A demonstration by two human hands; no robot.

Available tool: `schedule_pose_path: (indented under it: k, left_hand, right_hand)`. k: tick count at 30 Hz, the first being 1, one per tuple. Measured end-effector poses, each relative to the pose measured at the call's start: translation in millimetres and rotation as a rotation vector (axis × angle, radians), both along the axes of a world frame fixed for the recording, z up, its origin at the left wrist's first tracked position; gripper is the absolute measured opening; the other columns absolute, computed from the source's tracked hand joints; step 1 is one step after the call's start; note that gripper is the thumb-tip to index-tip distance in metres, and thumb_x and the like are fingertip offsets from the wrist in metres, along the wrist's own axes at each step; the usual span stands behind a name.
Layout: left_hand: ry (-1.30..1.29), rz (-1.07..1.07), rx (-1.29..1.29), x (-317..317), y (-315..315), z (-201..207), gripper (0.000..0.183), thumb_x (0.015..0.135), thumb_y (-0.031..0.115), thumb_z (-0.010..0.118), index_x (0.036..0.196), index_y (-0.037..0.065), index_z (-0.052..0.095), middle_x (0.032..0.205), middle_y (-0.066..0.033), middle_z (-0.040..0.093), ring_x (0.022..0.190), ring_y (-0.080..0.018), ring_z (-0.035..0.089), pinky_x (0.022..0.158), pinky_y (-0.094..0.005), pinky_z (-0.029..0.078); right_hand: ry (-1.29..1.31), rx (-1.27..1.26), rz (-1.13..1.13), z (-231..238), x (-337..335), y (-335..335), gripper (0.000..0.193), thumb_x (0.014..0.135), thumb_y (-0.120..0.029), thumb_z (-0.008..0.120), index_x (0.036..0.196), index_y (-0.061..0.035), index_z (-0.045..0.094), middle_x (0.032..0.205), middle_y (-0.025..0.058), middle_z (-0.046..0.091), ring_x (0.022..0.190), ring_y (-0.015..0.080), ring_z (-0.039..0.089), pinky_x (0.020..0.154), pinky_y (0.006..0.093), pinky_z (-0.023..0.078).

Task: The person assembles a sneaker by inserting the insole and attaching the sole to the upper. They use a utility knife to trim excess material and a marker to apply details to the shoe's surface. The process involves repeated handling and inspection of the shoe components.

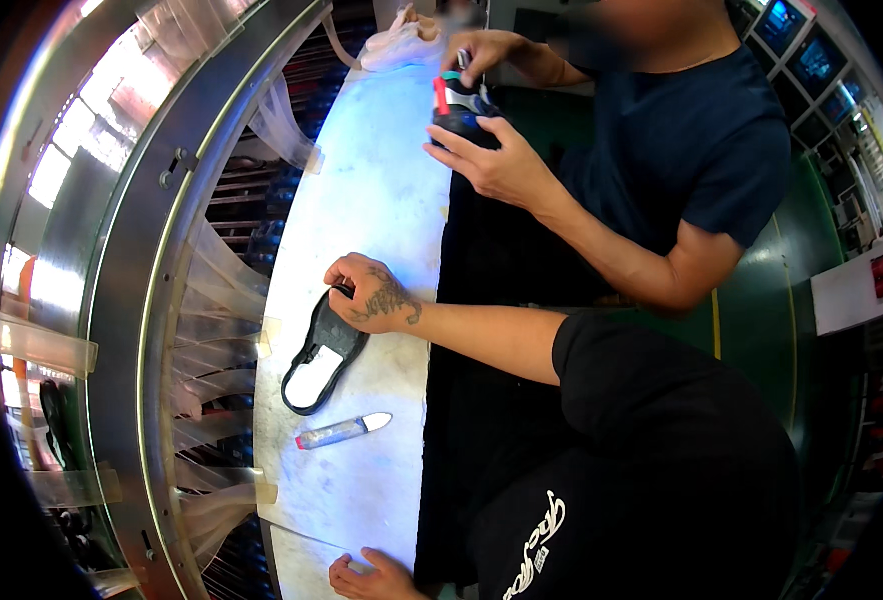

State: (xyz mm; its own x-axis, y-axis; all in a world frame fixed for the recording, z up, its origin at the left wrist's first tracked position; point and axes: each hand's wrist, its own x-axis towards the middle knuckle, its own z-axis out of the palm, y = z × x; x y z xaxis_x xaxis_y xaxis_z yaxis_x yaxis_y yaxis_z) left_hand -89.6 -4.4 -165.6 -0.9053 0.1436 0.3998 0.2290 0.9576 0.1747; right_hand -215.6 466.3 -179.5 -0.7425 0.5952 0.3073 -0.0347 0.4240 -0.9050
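Observation:
A black shoe sole with a white patch inside its lower end lies on the white worktop. My right hand, tattooed on the back, is closed with bent fingers around the rim at the sole's upper end. Just below the sole lies a small tool with a greyish handle, a red end and a pale pointed tip; neither hand touches it. Down at the lower edge, my left hand rests on the worktop with its fingers apart, holding nothing.
Across the upper part, a co-worker in dark blue holds a dark shoe with red and blue parts in both hands. A metal-framed conveyor with clear plastic strips runs along the left of the worktop. A whitish cloth bundle lies at the far end.

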Motion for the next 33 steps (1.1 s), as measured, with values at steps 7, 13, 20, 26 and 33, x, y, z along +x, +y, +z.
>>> schedule_pose_path:
  k: [7, 13, 20, 26, 33]
  left_hand:
    - [-0.015, 0.011, 0.025, 2, -1, 1, 0.033, 0.088, 0.025, 0.072, 0.108, 0.001, 0.061, 0.112, -0.0207, 0.058, 0.112, -0.0442, 0.056, 0.097, -0.0587, 0.045]
    - [-0.004, 0.01, 0.049, 2, -1, -1, 0.033, 0.086, 0.024, 0.074, 0.107, 0.001, 0.061, 0.113, -0.0201, 0.058, 0.115, -0.0439, 0.054, 0.099, -0.0589, 0.044]
    - [0.01, -0.01, 0.06, 2, 0, 0, 0.032, 0.086, 0.025, 0.074, 0.104, 0.002, 0.06, 0.111, -0.0193, 0.057, 0.114, -0.0434, 0.054, 0.1, -0.0589, 0.043]
    - [0.032, -0.037, 0.033, 4, 0, 0, 0.035, 0.088, 0.029, 0.073, 0.103, 0.002, 0.06, 0.109, -0.0182, 0.057, 0.113, -0.0429, 0.054, 0.1, -0.0579, 0.043]
    - [0.056, -0.038, 0.051, 4, -2, -1, 0.035, 0.088, 0.03, 0.073, 0.103, 0.001, 0.06, 0.109, -0.0178, 0.057, 0.113, -0.0429, 0.054, 0.1, -0.0589, 0.043]
  right_hand:
    - [-0.005, -0.015, 0.026, 3, 1, -2, 0.022, 0.095, -0.014, 0.071, 0.113, -0.0017, 0.069, 0.108, 0.0152, 0.069, 0.094, 0.0264, 0.071, 0.088, 0.04, 0.058]
    - [-0.009, -0.001, 0.007, 2, 0, -2, 0.022, 0.093, -0.014, 0.072, 0.111, -0.0018, 0.07, 0.105, 0.0152, 0.069, 0.093, 0.0275, 0.072, 0.087, 0.04, 0.059]
    - [-0.008, 0.015, 0.028, 6, 3, -1, 0.022, 0.092, -0.015, 0.069, 0.11, -0.0026, 0.069, 0.107, 0.0167, 0.068, 0.097, 0.0319, 0.071, 0.09, 0.042, 0.058]
    - [-0.003, 0.029, 0.026, 2, 2, -2, 0.022, 0.092, -0.015, 0.069, 0.11, -0.0027, 0.069, 0.106, 0.0173, 0.069, 0.095, 0.0326, 0.071, 0.088, 0.0425, 0.058]
    - [-0.073, -0.125, 0.079, 15, 2, -5, 0.03, 0.092, -0.015, 0.073, 0.119, -0.0018, 0.068, 0.105, 0.0135, 0.069, 0.091, 0.0257, 0.069, 0.087, 0.0395, 0.058]
